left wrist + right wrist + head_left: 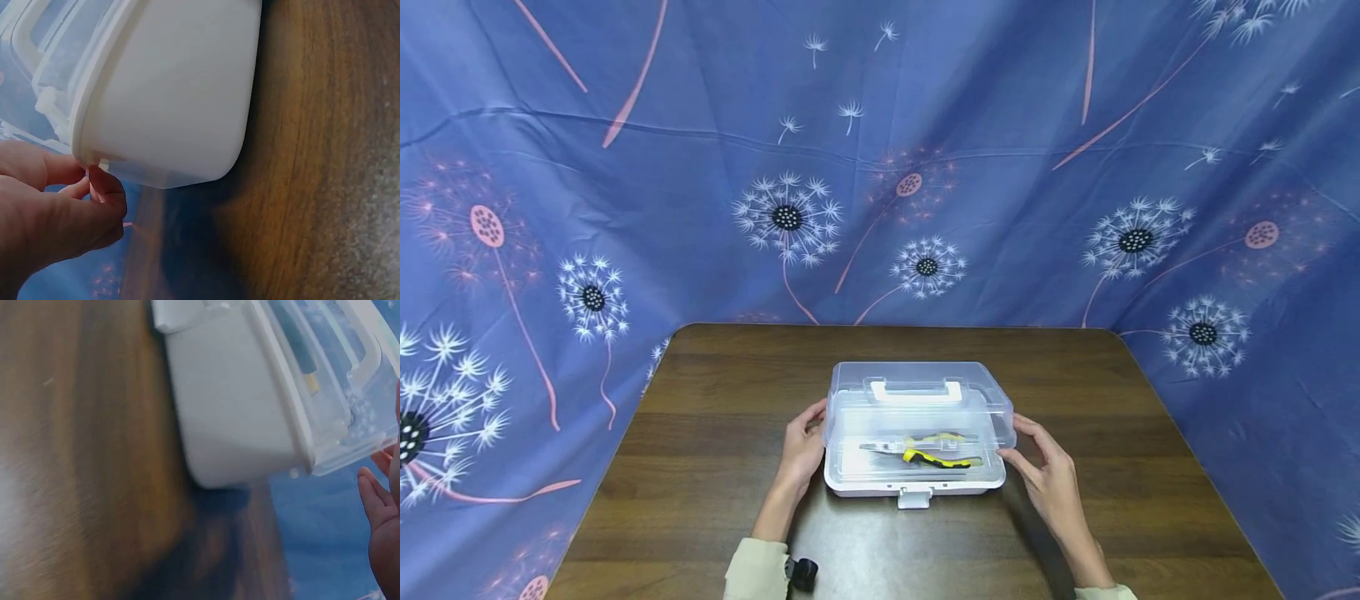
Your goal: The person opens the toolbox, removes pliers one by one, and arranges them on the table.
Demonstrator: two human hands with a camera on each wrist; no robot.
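A white toolbox (917,489) with a clear lid (925,375) stands on the table. The lid is tilted up at the front, and the front latch (914,499) hangs loose. Through the lid shows a pair of pliers (942,459) with yellow and black handles. At the box's left end, my left hand (802,450) pinches the edge with thumb and fingertips (107,184); whether rim or lid is unclear. On the other end, my right hand (1051,479) holds the lid's right corner between thumb and fingers, partly cut off in the right wrist view.
The brown wooden table (662,500) extends around the box. Behind it hangs a blue curtain (700,208) with a dandelion pattern. A small black object (804,575) is beside the left sleeve (756,571).
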